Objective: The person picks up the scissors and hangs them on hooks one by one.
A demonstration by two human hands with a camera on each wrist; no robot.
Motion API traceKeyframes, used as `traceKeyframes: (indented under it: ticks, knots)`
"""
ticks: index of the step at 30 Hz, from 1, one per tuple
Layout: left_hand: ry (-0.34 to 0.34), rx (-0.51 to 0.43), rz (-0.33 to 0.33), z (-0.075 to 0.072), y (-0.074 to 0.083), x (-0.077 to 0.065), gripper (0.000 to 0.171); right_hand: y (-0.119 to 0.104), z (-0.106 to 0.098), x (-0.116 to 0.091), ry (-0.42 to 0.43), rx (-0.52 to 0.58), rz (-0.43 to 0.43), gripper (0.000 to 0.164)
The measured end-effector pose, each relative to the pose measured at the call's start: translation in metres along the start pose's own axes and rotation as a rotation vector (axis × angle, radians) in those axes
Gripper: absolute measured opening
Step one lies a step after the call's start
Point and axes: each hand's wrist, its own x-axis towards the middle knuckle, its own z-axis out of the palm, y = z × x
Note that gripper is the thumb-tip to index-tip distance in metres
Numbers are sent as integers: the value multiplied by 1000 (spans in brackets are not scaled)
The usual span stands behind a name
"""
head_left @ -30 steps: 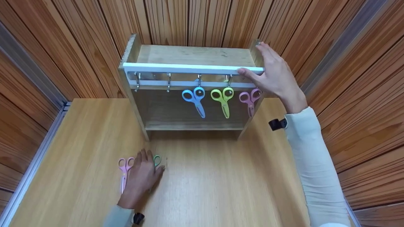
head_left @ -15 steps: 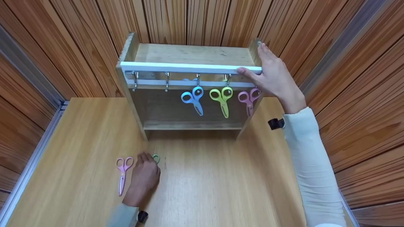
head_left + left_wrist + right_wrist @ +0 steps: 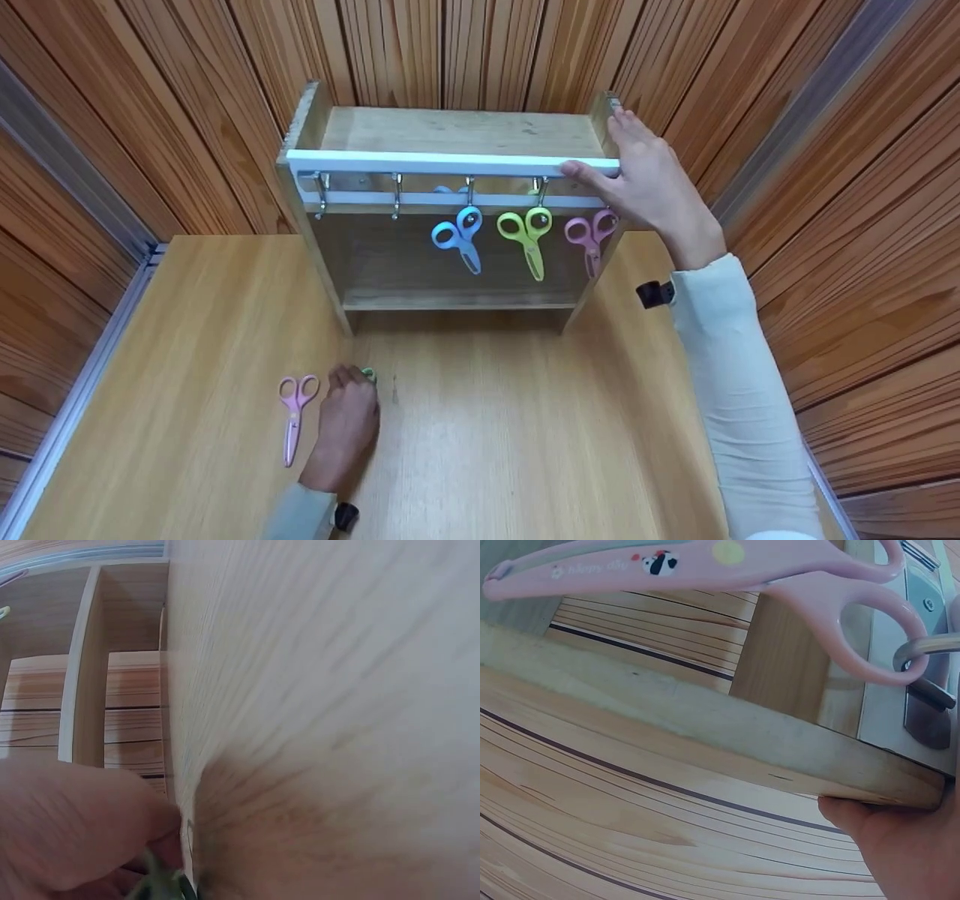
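The hanging pink scissors [image 3: 780, 566] bear the faint words "happy day".

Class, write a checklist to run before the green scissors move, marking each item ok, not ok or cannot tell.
1. Right hand on rack: ok, thumb on white rail.
2. Left hand gripping green scissors: ok.
3. Their blades closed: cannot tell, hidden.
4. Two leftmost hooks free: ok.
5. Hanging pink scissors on their hook: ok.
6. Table free of other scissors: not ok, a pink pair lies there.

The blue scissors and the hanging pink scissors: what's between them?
The yellow-green scissors, hanging from a hook between the blue scissors and the hanging pink scissors, as the head view shows.
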Motion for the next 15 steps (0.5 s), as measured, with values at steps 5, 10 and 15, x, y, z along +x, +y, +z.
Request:
traceKeyframes:
  ticks: [5, 10, 15]
  knots:
    - [-122, -168, -68, -7, -2, 3, 24, 1, 0, 0, 1, -8, -2, 122]
    - [-291, -428, -193, -19, -10, 13, 29, 1, 1, 0, 0, -11, 2, 120]
    - [-411, -631, -307, -34, -15, 23, 37, 1, 1, 0, 7, -12, -7, 120]
